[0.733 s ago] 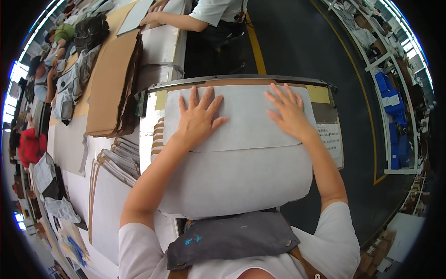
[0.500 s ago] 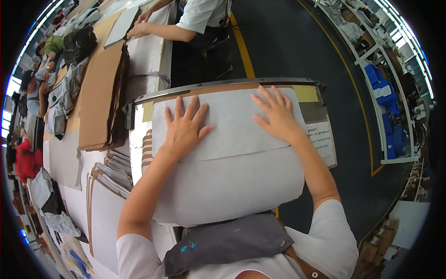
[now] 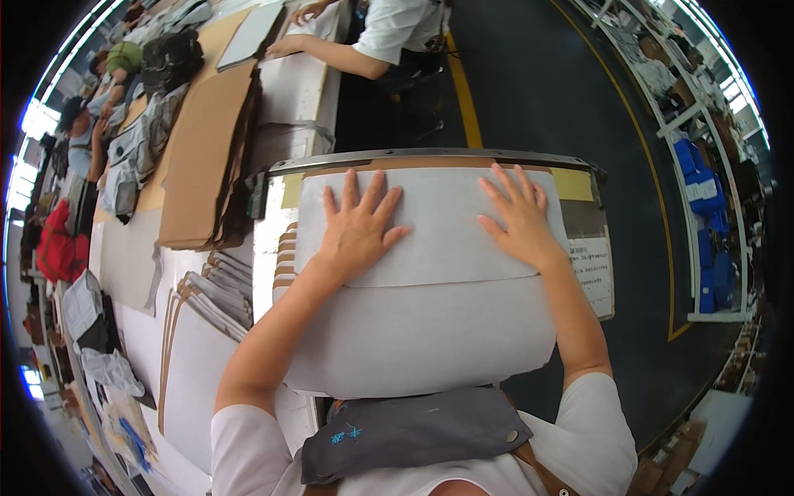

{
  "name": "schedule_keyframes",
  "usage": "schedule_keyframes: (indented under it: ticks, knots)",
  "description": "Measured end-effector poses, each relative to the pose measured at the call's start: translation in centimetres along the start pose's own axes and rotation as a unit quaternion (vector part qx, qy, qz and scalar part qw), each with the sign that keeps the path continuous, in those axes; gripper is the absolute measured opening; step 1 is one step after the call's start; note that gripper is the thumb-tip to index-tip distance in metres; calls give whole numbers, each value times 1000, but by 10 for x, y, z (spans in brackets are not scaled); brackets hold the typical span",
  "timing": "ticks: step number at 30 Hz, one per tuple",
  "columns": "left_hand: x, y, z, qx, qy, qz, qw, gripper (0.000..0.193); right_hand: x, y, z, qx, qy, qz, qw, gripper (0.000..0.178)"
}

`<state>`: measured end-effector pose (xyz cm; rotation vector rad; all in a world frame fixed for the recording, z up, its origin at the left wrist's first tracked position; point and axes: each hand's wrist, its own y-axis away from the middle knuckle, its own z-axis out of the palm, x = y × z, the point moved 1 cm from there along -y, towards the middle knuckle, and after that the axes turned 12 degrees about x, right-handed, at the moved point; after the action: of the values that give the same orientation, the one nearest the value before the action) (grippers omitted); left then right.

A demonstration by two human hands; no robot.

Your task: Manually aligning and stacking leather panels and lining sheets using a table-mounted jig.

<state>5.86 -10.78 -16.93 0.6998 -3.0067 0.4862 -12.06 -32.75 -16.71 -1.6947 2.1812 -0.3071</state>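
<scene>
Side by side, both my hands lie on a light grey sheet point(image 3: 447, 236) with a brown edge showing along its far side. My left hand point(image 3: 357, 230) is flat on the left half, fingers spread and pointing away from me. On the right half, my right hand point(image 3: 521, 223) also rests with its fingers apart. Neither hand grips anything. Below my wrists, another grey sheet point(image 3: 422, 339) bends down over the near edge of the small table. Brown-edged layers point(image 3: 285, 252) stick out in steps at the left.
A metal bar point(image 3: 430, 154) runs along the table's far edge. On the long left bench stand a stack of brown sheets point(image 3: 207, 165) and fanned grey sheets point(image 3: 207, 347). A co-worker's arm point(image 3: 331, 56) reaches over that bench. Shelving with blue bins point(image 3: 703, 190) stands right.
The whole view has shifted, so the table appears slightly further right. Both my hands stay flat on the grey sheet. The co-worker's hands have moved a little.
</scene>
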Motion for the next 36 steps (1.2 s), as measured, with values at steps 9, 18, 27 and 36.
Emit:
schedule_keyframes:
  ticks: [9,18,27,36]
  knots:
    - [-1,4,2,22,15,5,1000,57,-1,0,1,-30,5,12,999,56]
    - [1,2,-1,14,27,2,1000,58,-2,1,-2,-31,6,16,999,56]
    - [2,2,-7,-16,18,-8,1000,59,-2,1,-3,-17,10,7,1000,56]
    - [1,1,-7,-28,15,-5,999,59,-4,1,-3,-8,-2,0,1000,56]
